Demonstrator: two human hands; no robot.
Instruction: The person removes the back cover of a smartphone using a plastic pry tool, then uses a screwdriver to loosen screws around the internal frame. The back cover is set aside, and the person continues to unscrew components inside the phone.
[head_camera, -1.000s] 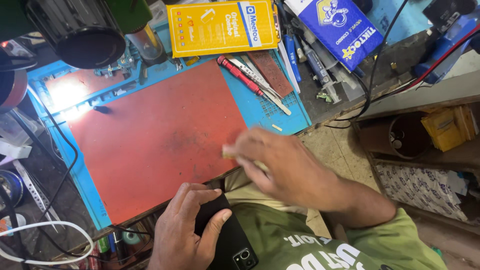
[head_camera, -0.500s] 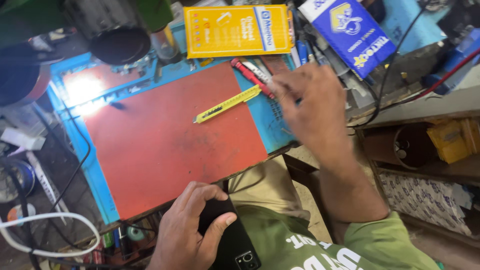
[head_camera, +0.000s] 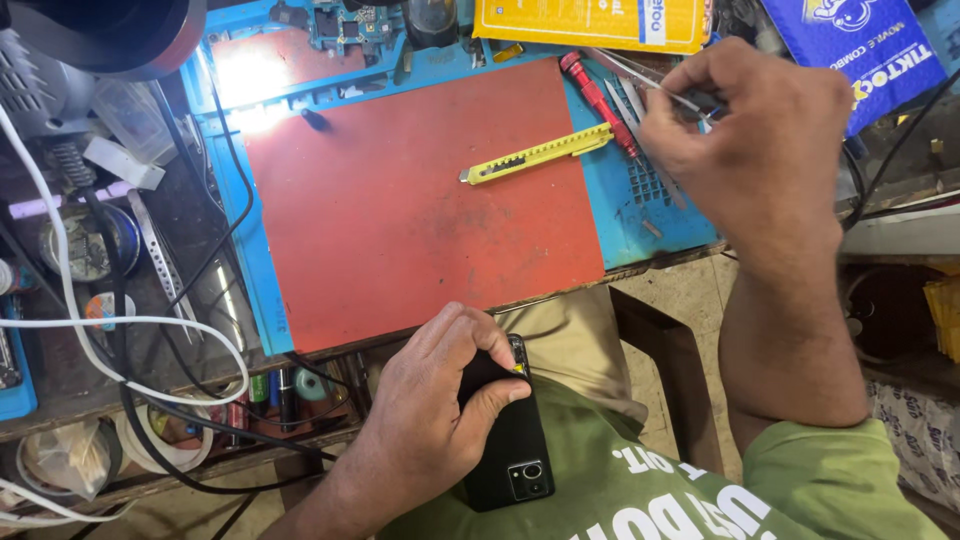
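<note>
My left hand (head_camera: 430, 420) grips a black rectangular smartphone (head_camera: 510, 440) below the red rubber work mat (head_camera: 400, 220). My right hand (head_camera: 750, 150), right of the mat, pinches thin metal tweezers (head_camera: 650, 82).

A yellow utility knife (head_camera: 537, 155) is laid across a red mat (head_camera: 400, 220) on the bench (head_camera: 60, 395). A red screwdriver (head_camera: 597, 100) is placed just beside it, and a white cable (head_camera: 120, 325) is looped at the left.
</note>
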